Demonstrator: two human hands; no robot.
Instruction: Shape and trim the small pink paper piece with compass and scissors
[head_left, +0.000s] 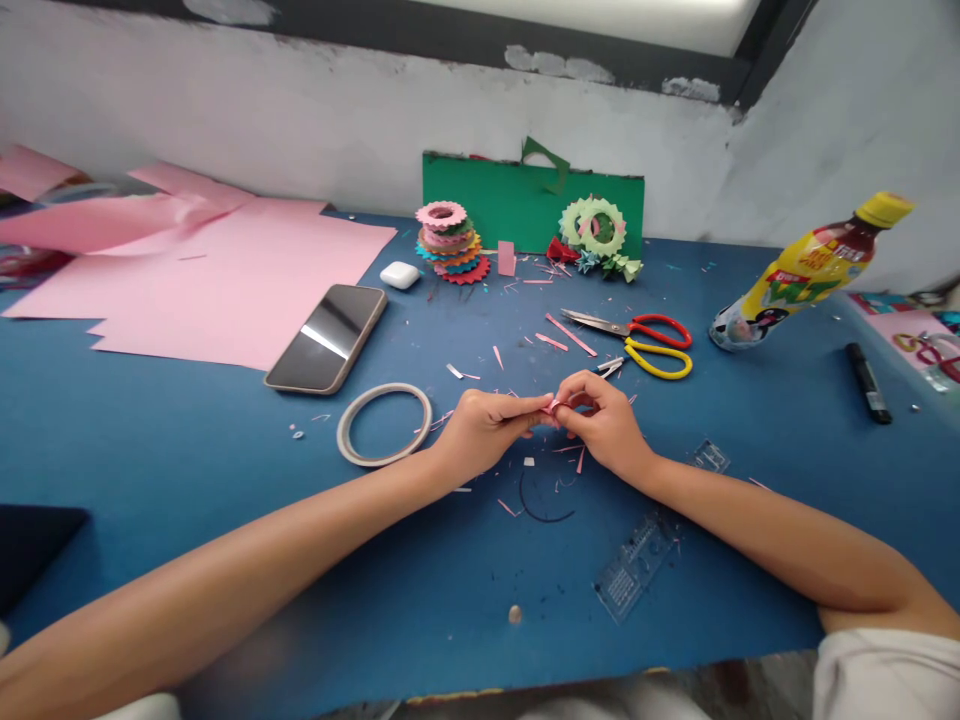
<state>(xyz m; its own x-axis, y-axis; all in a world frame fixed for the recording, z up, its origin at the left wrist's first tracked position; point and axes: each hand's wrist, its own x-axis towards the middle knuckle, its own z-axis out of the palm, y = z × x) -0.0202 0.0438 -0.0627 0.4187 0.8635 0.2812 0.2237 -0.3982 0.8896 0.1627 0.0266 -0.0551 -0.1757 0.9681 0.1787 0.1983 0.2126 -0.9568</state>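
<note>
Over the middle of the blue table, my left hand point(495, 425) and my right hand point(600, 420) meet at the fingertips. Both pinch a small pink paper piece point(553, 408), mostly covered by the fingers, so its shape is hard to make out. Just beyond my right hand lie scissors point(637, 340) with one red and one yellow handle, blades apart. A roll of tape point(345, 438) rests flat beside my left wrist. Thin pink paper scraps point(571, 335) are scattered around both hands.
Pink paper sheets point(225, 270), a phone point(327, 340) and a white case point(400, 275) lie left. Behind stand stacked paper rings point(452, 243) and a green board point(495, 185). Rightward are a tilted-looking bottle point(802, 275) and black marker point(868, 383). A clear plastic ruler point(634, 567) lies near the front.
</note>
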